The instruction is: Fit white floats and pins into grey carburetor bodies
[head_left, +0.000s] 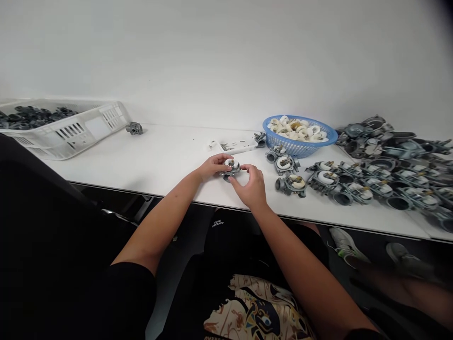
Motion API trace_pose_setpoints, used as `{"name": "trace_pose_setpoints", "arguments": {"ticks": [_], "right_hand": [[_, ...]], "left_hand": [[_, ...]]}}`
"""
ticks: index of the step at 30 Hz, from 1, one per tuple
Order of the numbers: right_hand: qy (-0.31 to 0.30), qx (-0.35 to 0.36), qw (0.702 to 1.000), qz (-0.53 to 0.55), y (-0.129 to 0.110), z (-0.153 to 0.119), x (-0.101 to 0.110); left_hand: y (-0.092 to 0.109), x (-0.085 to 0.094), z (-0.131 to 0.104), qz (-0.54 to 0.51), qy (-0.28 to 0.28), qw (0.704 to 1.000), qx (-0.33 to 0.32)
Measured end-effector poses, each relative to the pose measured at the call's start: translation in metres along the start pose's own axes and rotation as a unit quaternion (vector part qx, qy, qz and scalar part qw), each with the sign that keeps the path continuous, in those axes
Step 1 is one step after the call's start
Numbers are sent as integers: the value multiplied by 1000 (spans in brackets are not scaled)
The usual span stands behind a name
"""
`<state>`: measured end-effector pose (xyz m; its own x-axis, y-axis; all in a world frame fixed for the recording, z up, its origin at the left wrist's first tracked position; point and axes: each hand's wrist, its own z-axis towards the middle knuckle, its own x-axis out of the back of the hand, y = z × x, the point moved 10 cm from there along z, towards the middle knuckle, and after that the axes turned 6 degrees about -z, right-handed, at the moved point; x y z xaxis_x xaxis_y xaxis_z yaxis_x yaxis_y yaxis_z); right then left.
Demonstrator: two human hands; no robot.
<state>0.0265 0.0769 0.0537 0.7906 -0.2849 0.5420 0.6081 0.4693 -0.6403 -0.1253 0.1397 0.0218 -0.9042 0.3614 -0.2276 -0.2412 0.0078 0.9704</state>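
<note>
A small grey metal carburetor body [226, 176] with a white ring-shaped float [231, 163] on top is between my two hands, just over the white table. My left hand [213, 166] is closed on its left side, the thumb lying near the float. From the right, my right hand [252, 188] grips the same carburetor with thumb and index finger. Similar carburetors with floats, such as one lone carburetor [290, 184], stand to the right of my right hand. A long white plastic piece [233, 147] lies behind my hands.
A blue basket [300, 149] holds many white floats. Rows of carburetors [357, 192] and a heap of larger ones [371, 137] fill the table's right. At the left, a white crate [81, 134] holds dark metal parts, with one metal part [134, 128] beside it. Another person's shoes [348, 245] show below.
</note>
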Motion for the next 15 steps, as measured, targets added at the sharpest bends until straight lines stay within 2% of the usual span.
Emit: {"name": "trace_pose_setpoints", "arguments": {"ticks": [7, 15], "right_hand": [[3, 32, 999, -2, -11, 0, 4], [-7, 38, 999, -7, -12, -1, 2]], "left_hand": [[1, 0, -1, 1, 6, 1000, 4], [0, -1, -2, 3, -11, 1000, 0]]}}
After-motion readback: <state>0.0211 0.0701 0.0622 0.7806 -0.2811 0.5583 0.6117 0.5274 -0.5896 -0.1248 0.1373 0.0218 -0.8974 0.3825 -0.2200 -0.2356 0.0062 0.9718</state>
